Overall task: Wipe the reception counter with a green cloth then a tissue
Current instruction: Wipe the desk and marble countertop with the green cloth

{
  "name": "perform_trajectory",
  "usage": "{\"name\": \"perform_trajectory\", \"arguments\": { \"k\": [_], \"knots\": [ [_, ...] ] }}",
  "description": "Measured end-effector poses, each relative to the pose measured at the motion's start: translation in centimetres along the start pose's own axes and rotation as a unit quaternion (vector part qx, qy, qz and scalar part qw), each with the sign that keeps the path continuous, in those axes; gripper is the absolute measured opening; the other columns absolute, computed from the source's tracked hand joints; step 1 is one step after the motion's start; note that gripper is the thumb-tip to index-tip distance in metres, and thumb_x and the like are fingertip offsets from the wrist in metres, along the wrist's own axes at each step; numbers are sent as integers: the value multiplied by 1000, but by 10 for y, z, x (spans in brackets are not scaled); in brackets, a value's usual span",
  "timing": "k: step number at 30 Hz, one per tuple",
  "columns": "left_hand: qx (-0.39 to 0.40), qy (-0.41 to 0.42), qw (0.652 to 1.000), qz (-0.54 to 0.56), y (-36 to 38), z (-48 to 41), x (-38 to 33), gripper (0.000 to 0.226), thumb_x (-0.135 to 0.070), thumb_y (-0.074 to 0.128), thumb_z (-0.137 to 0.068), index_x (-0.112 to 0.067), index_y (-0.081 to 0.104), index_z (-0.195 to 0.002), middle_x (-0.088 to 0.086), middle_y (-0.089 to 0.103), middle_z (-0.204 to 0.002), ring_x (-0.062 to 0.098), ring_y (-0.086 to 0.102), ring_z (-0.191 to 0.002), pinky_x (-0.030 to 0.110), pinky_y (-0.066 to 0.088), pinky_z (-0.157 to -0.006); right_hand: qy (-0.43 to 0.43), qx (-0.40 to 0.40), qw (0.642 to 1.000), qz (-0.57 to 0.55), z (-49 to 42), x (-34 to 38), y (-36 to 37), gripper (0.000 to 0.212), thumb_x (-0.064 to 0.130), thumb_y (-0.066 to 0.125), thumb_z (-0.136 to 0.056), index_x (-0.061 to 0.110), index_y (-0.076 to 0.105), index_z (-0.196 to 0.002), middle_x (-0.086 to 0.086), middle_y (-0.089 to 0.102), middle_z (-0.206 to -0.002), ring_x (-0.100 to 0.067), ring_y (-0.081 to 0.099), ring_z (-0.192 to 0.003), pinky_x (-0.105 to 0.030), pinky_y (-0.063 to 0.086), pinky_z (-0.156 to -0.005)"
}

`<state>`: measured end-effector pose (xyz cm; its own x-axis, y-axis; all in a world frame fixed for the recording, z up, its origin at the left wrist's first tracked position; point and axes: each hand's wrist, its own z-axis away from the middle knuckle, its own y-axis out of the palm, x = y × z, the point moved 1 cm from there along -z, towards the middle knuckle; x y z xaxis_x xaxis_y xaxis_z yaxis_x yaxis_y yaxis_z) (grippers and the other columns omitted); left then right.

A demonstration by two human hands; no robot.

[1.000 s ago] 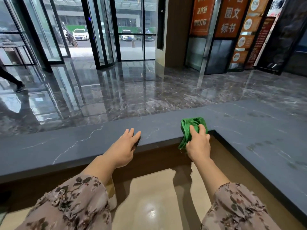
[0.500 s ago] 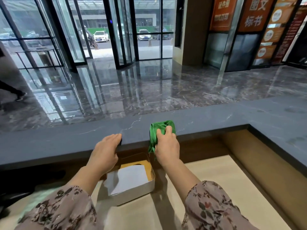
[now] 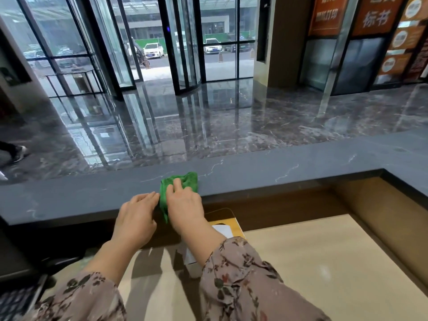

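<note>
I am working the first stage of the job: the green cloth [image 3: 190, 180] is lying bunched on the dark stone desk [image 3: 278, 179], close to its near edge, with a tail drooping over that edge between my hands. My right hand [image 3: 185, 205] is bending its fingers over the cloth, holding it and pressing it down onto the stone. My left hand [image 3: 136, 218] is resting flat on the near lip just beside the cloth, fingers straight and together, holding nothing.

I am judging the cloth pass as under way, not finished. No wet or wiped trail is showing, so I cannot tell which stretches are done. The long run to the left and the stretch toward the right corner may both be waiting, and the tissue pass is not yet begun. A shallow box [image 3: 232, 224] with white paper in it is sitting on the lower beige surface [image 3: 324, 262] under my right forearm; I am guessing that is the tissue supply.

For room, the slab is offering bare stone on both sides. The far edge is dropping to the lobby floor [image 3: 208, 126], and on the right the desk is turning toward me.
</note>
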<state>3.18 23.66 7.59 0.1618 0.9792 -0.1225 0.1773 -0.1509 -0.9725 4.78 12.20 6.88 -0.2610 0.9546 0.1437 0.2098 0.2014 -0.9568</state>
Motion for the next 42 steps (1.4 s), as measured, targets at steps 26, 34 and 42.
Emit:
{"name": "perform_trajectory", "arguments": {
  "k": [26,34,42],
  "knots": [
    [30,174,984,23,26,-41,-226,64,-2,50,-88,-20,35,-147,-4,36,-153,14,27,-143,29,19,-117,204,57,956,203,88,-357,-92,58,26,53,-91,27,31,-145,0,43,-142,-28,36,-127,-38,32,-101],
    [36,203,975,78,44,-63,-334,56,-3,47,-90,-17,39,-143,0,40,-150,16,33,-140,29,27,-115,205,119,967,98,81,-408,-101,52,36,29,-96,13,35,-142,-9,31,-152,-32,15,-142,-42,17,-114],
    [53,136,985,90,74,-86,-421,26,-20,39,-98,-17,50,-122,2,52,-125,22,51,-119,33,44,-97,102,168,978,65,47,-458,-84,57,39,14,-103,14,4,-153,-8,-2,-161,-23,-3,-148,-37,2,-120]
  ]
}}
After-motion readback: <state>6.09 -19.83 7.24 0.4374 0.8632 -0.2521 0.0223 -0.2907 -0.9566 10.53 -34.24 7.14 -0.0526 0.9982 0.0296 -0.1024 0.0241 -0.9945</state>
